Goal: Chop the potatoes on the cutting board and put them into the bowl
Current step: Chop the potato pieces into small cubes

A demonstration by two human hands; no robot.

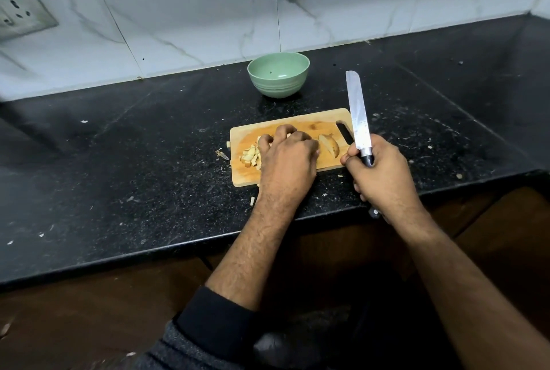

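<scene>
Potatoes (329, 145) lie on the board (297, 124) at the middle of the frame: wedges to the right, a heap of cubes (250, 157) at the board's left end, more hidden under our left hand (287, 155).

The desk (134, 161) leaves wide bare room to the left and right. Its front edge runs just below the board, so we judge a hard push could slide the board, or cubes, toward that drop.

The board's left end is crowded. Cubes sit at its rim, and scraps already lie on the desk beside it, so more may spill.

The bowl (278, 78), above the board, holds no pieces and stands apart, so carried cubes must cross a gap.

The knife (358, 113) points up-frame, its handle gripped in our right hand (376, 167), blade over the board's right end. Our left hand curls over the pieces; we risk a nick if the blade comes down near those knuckles.
</scene>
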